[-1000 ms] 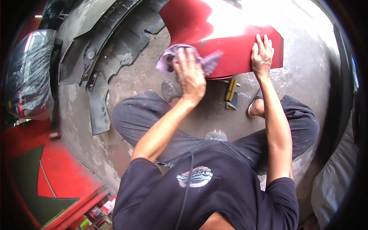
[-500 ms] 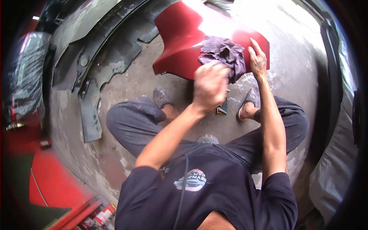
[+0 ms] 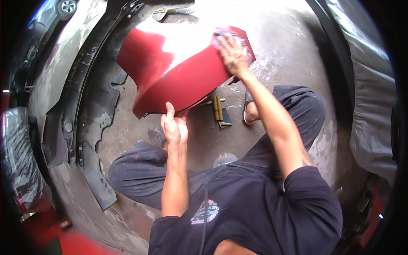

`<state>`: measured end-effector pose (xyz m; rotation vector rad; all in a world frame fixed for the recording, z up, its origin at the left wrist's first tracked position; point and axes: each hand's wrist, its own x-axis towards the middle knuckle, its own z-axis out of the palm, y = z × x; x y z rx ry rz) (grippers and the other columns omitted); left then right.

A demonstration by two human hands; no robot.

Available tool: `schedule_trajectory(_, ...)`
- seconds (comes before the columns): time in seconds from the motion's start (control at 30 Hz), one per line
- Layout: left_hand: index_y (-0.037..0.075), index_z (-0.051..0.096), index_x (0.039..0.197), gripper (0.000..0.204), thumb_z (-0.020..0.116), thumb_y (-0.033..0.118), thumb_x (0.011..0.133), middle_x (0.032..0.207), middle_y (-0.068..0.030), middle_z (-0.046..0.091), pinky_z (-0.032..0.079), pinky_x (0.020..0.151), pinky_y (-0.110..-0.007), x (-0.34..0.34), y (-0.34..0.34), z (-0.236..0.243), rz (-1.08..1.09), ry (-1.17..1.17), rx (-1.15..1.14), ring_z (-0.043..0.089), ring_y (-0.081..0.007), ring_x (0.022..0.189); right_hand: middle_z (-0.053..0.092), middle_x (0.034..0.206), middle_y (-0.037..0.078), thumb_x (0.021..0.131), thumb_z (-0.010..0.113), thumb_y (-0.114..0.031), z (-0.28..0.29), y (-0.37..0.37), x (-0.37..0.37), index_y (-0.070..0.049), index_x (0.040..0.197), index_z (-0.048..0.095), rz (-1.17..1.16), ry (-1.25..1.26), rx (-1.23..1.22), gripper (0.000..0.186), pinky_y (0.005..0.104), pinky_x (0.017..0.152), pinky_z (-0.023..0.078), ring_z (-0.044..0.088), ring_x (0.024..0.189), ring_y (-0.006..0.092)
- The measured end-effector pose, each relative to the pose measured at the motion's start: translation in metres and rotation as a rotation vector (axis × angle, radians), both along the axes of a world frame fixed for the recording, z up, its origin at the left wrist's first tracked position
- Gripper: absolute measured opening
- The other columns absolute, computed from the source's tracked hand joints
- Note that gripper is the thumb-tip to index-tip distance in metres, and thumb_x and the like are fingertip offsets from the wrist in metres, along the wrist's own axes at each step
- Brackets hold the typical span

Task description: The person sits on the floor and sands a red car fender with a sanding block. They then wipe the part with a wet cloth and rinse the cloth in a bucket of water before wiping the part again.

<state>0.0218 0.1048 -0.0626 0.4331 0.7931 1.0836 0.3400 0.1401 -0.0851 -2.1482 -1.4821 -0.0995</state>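
A glossy red car body panel (image 3: 191, 78) is held up in front of me, with a bright glare across its upper side. My left hand (image 3: 174, 125) grips its lower edge near the left corner, thumb on the painted face and the other fingers partly hidden underneath. At the panel's right end, my right hand (image 3: 233, 55) presses a crumpled purple cloth (image 3: 221, 36) onto the surface. Its fingers are spread over the cloth, which is slightly blurred and partly covered by the hand.
Below the panel, a yellowish block-like tool (image 3: 218, 108) and a small dark flat piece (image 3: 226, 118) lie on the concrete floor (image 3: 289, 55). Long dark bumper parts (image 3: 93, 85) lie to the left. A grey sheet (image 3: 369, 85) hangs along the right side. My bent legs flank the floor space.
The cloth has passed to the panel's right end under my right hand, which earlier rested on the panel's edge. My left hand has left the cloth and now grips the lower edge.
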Motion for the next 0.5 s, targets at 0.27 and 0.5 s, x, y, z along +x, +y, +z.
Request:
schedule_trajectory(0.27,-0.001,0.059,0.131,0.041,0.061,0.032,0.106,0.123,-0.016,0.071,0.062,0.094,-0.05,-0.001,-0.001,0.007,0.008,0.051,0.034,0.072,-0.0307,0.108,0.041,0.156,0.034,0.101,0.048,-0.027,0.027,-0.004,-0.111,0.005,0.149,0.048,0.113,-0.132,-0.052,0.057,0.0714,0.109,0.037,0.041,0.144,0.0538)
schedule_trajectory(0.5,-0.006,0.052,0.137,0.053,0.061,0.035,0.105,0.13,-0.0218,0.065,0.062,0.095,-0.049,-0.009,-0.003,0.006,0.003,0.027,0.05,0.07,-0.0343,0.111,0.059,0.144,0.013,0.09,0.067,-0.021,0.063,-0.036,-0.123,-0.015,0.125,0.07,0.332,-0.024,0.327,0.035,0.0581,0.099,0.044,0.056,0.132,0.0368)
